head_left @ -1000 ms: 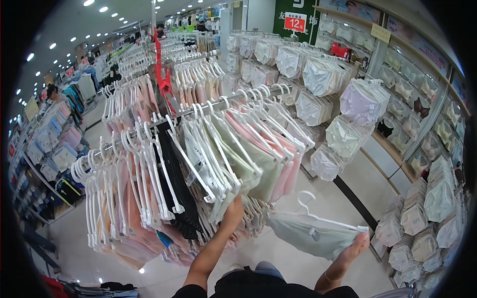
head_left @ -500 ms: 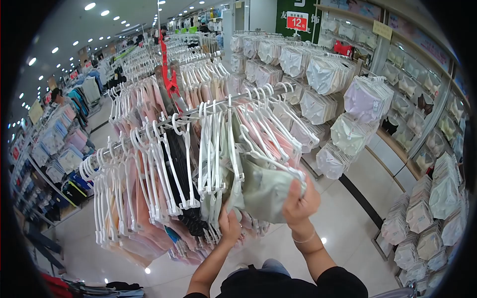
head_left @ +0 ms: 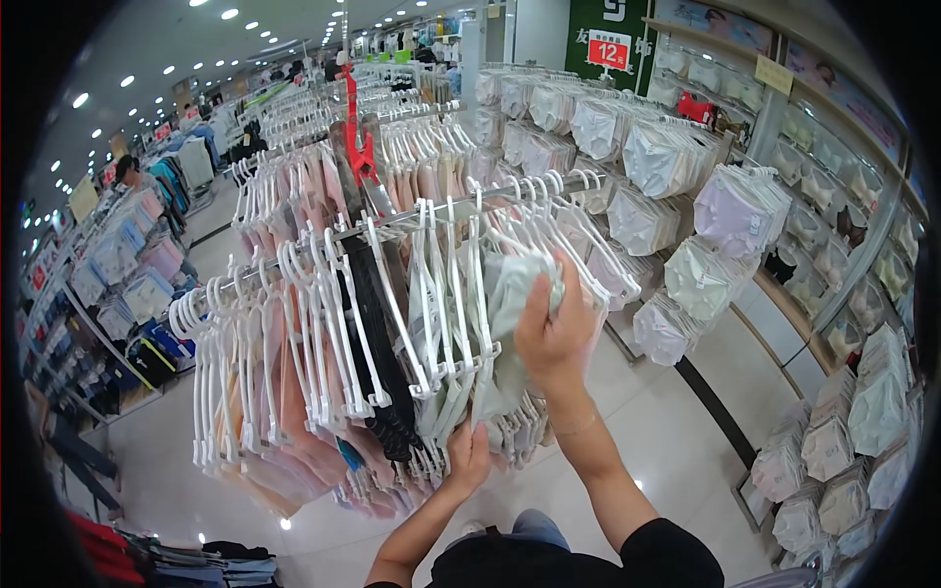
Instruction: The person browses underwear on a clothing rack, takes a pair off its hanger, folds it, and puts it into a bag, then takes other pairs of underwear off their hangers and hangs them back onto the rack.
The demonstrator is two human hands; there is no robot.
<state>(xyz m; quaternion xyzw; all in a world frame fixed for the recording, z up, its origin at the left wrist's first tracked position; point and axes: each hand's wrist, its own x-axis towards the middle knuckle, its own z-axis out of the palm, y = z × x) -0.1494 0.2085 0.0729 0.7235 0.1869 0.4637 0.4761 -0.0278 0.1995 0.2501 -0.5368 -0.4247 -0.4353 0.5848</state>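
Note:
My right hand (head_left: 557, 328) is raised at the front of the rack, its thumb and fingers closed on the upper part of a pale green piece of underwear (head_left: 512, 289). Lower down, my left hand (head_left: 469, 459) has its fingers closed at the bottom edge of the pale green underwear hanging there; its fingertips are partly hidden by cloth. White clip hangers (head_left: 451, 294) crowd the metal rail (head_left: 343, 233) just left of my right hand. Black underwear (head_left: 377, 323) hangs left of the green pieces, and peach and pink ones (head_left: 294, 363) farther left.
A red hook (head_left: 359, 147) stands above the rail's middle. Stacked pale underwear (head_left: 740, 211) hangs on stands at the right, under a red price sign (head_left: 610, 49). Folded clothes (head_left: 216, 563) lie at the lower left. A person (head_left: 127, 171) is far left.
My right hand has moved up and left, lifting the pale green underwear toward the rail. The left hand has shifted slightly right and down. The whole view has turned a little.

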